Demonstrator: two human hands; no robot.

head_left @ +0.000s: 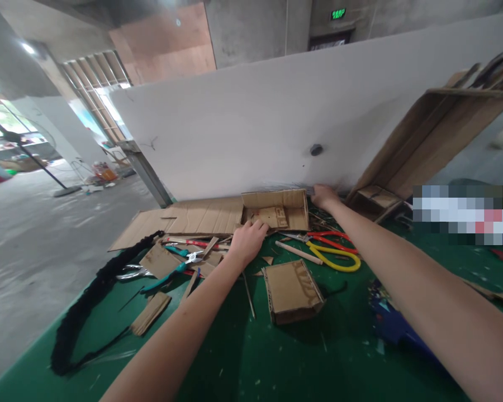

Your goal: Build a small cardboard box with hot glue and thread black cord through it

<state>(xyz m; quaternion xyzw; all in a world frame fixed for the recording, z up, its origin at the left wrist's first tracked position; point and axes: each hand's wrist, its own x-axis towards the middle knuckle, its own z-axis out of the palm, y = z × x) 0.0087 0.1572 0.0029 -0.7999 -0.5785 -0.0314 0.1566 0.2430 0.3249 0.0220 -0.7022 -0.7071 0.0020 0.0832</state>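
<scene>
My left hand (pixel 249 239) rests at the front edge of an open cardboard tray (pixel 295 200), its fingers bent over the edge; what they grip, if anything, is hidden. Further right, my right hand (pixel 323 197) reaches to the foot of the white board, just past the tray's right end, beside a bundle of thin dark sticks (pixel 318 220). Its fingertips are blurred and partly hidden. Nearer to me, a small closed cardboard box (pixel 293 287) sits on the green table between my forearms.
Scissors with yellow handles (pixel 339 262), red-handled scissors (pixel 329 241), teal-handled pliers (pixel 167 278) and cardboard scraps (pixel 151 314) lie about. A black fuzzy strip (pixel 73 312) curves at the left. A tall white board (pixel 243 123) stands behind; a long cardboard box (pixel 419 134) leans at the right.
</scene>
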